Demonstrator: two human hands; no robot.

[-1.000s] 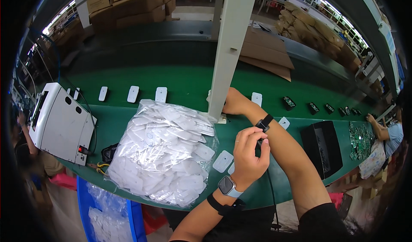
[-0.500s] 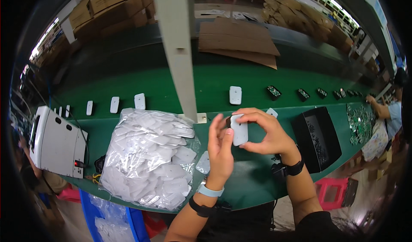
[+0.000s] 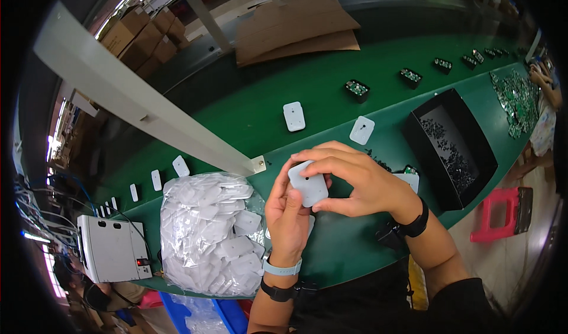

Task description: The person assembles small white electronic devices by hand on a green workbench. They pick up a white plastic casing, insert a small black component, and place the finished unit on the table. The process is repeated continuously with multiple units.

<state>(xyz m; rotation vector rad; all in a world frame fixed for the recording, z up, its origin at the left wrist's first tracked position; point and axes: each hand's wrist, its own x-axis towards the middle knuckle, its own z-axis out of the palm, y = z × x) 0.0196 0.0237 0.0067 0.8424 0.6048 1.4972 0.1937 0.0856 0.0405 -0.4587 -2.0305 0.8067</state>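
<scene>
Cover: white plastic cover [image 3: 309, 184], long axis tilted, right of the bag of covers [image 3: 210, 233].
Grip: left hand [image 3: 288, 214] beneath it, right hand [image 3: 361, 183] above; both pinch its edges.

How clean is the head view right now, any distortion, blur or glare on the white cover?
Head view: fisheye bends the metal bar and belt edge; white cover between left hand and right hand is sharp, evenly lit, no glare; rim black.

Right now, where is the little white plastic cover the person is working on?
In the head view the white cover sits mid-frame, held between the left hand and right hand, right of the clear bag of white covers.
</scene>
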